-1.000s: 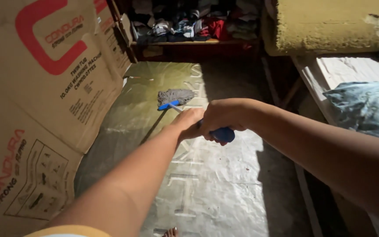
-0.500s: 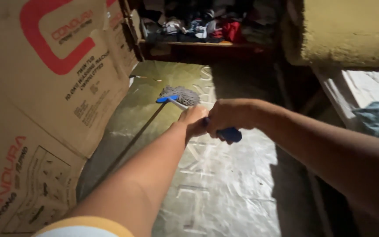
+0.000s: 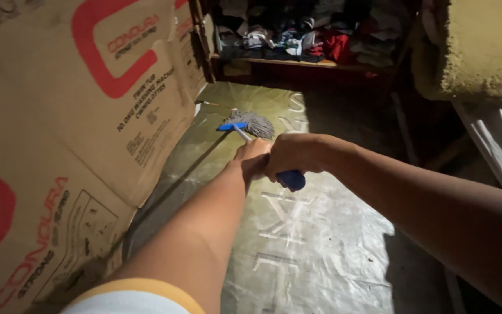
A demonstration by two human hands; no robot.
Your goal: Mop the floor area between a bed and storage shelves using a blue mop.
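Note:
Both my hands grip the handle of a mop. My left hand (image 3: 252, 158) is on the shaft, just ahead of my right hand (image 3: 290, 156), which closes over the blue grip end (image 3: 292, 179). The pale shaft runs away from me to a blue head (image 3: 231, 125) with grey strings (image 3: 254, 124), resting on the floor sheet (image 3: 297, 244) near the base of a cardboard box.
Large brown cardboard boxes (image 3: 76, 134) with red print line the left side. A dark wooden shelf (image 3: 297, 61) piled with clothes stands at the far end. A rough yellowish slab (image 3: 483, 52) and a pale surface (image 3: 498, 145) are on the right.
The mop head has slid away from me along the floor toward the shelf, and my arms have stretched out with it. The view has tilted up slightly.

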